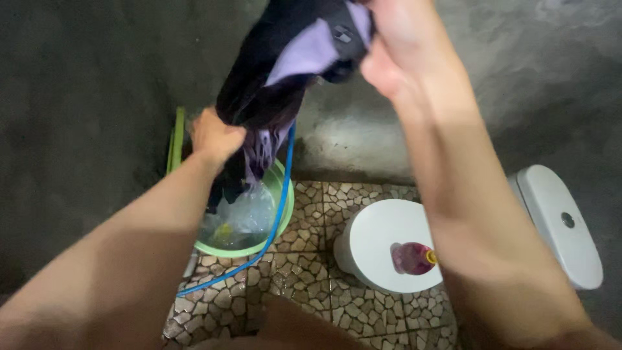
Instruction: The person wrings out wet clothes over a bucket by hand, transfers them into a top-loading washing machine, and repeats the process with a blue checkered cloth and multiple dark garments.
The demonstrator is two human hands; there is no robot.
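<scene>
Two hands point(214, 137) gripping dark garment point(278, 65)

The garment point(285, 65) between the hands is black with lilac panels. Below the left hand point(212, 137), the basin point(283, 214) is light green, crossed by a blue hose point(280, 201). The floor point(311, 279) is a brown and beige pebble mosaic. Under the right forearm, the toilet point(382, 227) is white, bearing a purple bottle point(411, 258) with a yellow cap.
</scene>
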